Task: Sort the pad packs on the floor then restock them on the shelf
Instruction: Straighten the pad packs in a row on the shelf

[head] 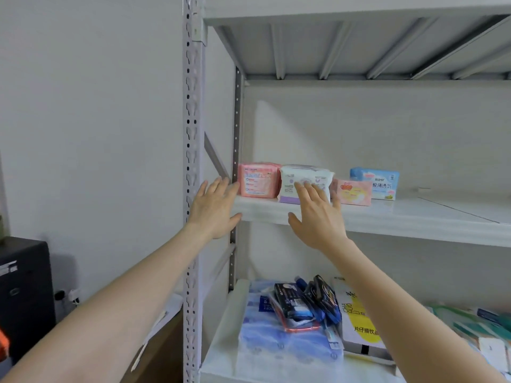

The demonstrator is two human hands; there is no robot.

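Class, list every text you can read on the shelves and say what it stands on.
"极薄透气": blue pack.
"CHA" and "片仔癀饮", partly hidden by the arm: yellow-white box.
Pink pack, white pack, peach pack: print too blurred to read.

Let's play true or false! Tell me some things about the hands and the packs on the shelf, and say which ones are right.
1. The right hand has its fingertips on the white pack. True.
2. The blue pack is the leftmost one on the shelf. False: the pink pack is leftmost, and the blue pack is farthest right.
3. The left hand grips a pack. False: its fingers are straight and it grips nothing.
4. Four packs stand on that shelf. True, counting the peach pack.
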